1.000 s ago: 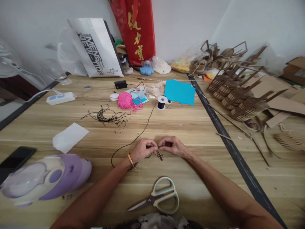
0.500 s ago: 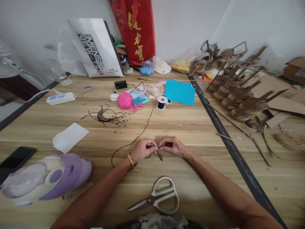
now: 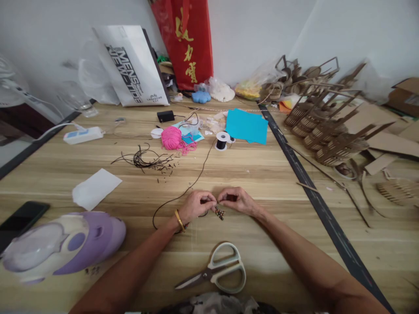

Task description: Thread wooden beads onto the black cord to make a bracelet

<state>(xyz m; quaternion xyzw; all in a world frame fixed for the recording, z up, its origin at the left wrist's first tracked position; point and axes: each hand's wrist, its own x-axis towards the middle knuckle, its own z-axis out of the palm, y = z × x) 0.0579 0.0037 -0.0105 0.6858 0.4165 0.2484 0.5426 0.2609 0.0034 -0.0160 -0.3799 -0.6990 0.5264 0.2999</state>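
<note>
Seemed to be working dark cord (image 3: 153, 216) at close range, with the small bead cluster (image 3: 219, 213) just below the fingertips, low over the surface (image 3: 275, 174). Called next for light, steady tension. Angled left hand (image 3: 196, 205) and right hand (image 3: 238, 201) inward, nearly touching, fingers curled. Closed each grip to a fingertip pinch, apparently on the cord; could not tell the exact hold.

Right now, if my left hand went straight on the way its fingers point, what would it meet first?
Your left hand would most likely meet your right hand first, at the fingertips, close to the small beads; exact depth is unclear.
</note>
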